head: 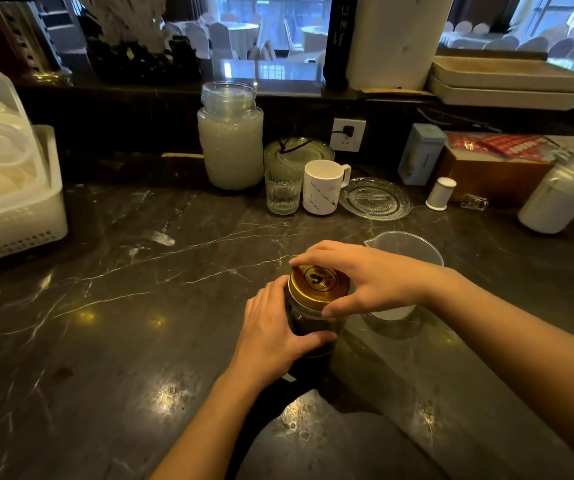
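Note:
A glass jar (308,322) with dark contents stands upright on the dark marble counter (123,306), near the middle of the head view. A gold lid (318,282) sits on its mouth. My left hand (273,336) wraps around the jar's body from the left. My right hand (361,277) comes in from the right and grips the lid's rim between thumb and fingers. The lower part of the jar is hidden behind my left hand.
A clear measuring jug (408,252) stands just behind my right hand. Further back are a big jar of white liquid (231,140), a ribbed glass (283,194), a white mug (323,187), a glass dish (375,199), a white bottle (561,199). A white basket (12,202) sits at left.

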{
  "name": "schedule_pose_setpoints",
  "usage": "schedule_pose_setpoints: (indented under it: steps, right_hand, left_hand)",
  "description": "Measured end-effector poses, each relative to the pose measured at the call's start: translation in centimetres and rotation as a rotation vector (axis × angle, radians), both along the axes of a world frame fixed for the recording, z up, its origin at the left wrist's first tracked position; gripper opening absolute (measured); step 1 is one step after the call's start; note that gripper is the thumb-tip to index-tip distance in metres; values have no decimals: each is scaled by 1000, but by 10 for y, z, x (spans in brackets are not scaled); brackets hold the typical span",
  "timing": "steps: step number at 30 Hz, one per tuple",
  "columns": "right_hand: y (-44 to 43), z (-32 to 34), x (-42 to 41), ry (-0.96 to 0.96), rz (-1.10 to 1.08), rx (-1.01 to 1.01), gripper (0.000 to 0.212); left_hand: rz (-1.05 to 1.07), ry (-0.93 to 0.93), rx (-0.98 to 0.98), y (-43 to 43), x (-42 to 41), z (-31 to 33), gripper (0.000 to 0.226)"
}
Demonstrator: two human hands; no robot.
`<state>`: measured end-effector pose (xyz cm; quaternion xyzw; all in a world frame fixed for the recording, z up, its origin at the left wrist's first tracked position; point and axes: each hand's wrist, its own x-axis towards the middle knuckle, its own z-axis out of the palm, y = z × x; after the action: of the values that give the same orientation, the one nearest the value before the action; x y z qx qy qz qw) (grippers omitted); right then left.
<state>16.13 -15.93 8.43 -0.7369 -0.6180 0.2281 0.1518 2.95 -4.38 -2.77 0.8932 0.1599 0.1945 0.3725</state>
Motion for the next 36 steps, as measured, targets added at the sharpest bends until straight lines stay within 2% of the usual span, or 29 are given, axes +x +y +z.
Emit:
schedule_pose_setpoints:
  steps: [6,10,13,16,22,25,28,30,31,34,36]
  right_hand:
    - [8,11,2,-131,96,-66,69]
    - [14,18,0,-139,148,-135,72]
    - [17,21,-1,-163,158,-186,80]
    - [15,22,0,-275,148,-177,91]
    - [16,22,-1,-193,154,-109,71]
    - [16,18,-1,-325,100,-100,68]
    - [20,10,-8,-642,-6,-77,83]
    - [20,8,-8,-720,-23,-69,92]
    - [19,10,-7,-661,-4,-84,88]
    - [15,23,-2,-314,135,-133,72]
    - [14,25,-3,-280,184,-144,66]
  left_hand:
    - [-6,5,-6,1,0,1,94]
    - [-13,14,-19,2,0,0,93]
    - [-2,21,-17,2,0,-1,96]
    - [22,-4,-18,1,1,-1,94]
    - [21,-5,-11,1,1,0,94]
    - [4,-14,-10,1,1,1,93]
    - [1,-7,-9,0,0,3,94]
    - [2,8,-17,0,0,3,95]
    - [3,13,-22,0,0,4,96]
    - [8,11,-17,1,-1,5,94]
    - [1,6,-9,0,-1,4,90]
